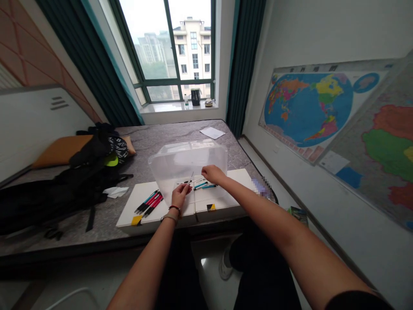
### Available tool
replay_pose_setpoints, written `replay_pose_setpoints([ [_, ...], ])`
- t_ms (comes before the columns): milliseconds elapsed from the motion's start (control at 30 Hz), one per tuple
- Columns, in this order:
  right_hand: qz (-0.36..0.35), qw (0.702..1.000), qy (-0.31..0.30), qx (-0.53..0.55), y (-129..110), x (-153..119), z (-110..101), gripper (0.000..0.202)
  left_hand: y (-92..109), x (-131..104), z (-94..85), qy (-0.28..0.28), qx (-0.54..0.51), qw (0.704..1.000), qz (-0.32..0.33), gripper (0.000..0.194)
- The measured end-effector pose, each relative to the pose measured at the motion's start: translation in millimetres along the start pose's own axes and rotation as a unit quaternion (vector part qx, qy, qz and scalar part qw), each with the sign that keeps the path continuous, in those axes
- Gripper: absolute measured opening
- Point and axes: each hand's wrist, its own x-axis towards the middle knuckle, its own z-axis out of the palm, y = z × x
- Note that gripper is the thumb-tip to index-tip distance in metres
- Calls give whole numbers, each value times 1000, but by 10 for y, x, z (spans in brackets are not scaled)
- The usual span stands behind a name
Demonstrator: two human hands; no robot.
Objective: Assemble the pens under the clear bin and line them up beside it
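Observation:
My left hand [181,194] is closed around a thin pen-like stick [192,175] that points up and away; its exact kind is too small to tell. To the right and slightly farther off, my right hand [213,175] is raised with its fingers pinched, and anything in them is hidden. Below it, teal pens [200,186] and smaller pale pieces lie on a white box [222,206]. Several teal, red and black pens [150,203] form a row on the left white box [125,217]. A clear plastic bin [189,155] stands tipped behind my hands.
The boxes rest along the front edge of a grey mattress [106,239]. Black bags and clothing [64,193] pile up at left, beside a crumpled tissue [116,192]. A paper sheet [212,132] lies toward the window. Wall maps [306,107] hang at right.

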Motion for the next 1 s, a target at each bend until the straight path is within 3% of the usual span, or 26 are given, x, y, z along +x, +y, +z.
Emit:
replay_pose_setpoints([
  [133,32,978,-132,-157,24,74,-6,11,-3,4,-8,7,1,1000,1,53],
  [433,-42,970,-184,-156,63,117,264,21,19,-4,-1,11,3,1000,-1,54],
  [700,-18,972,-146,-184,234,297,205,17,-6,9,-5,11,9,1000,6,52],
  [1000,7,977,-141,-160,227,471,214,23,-27,13,-11,7,-34,999,6,44],
])
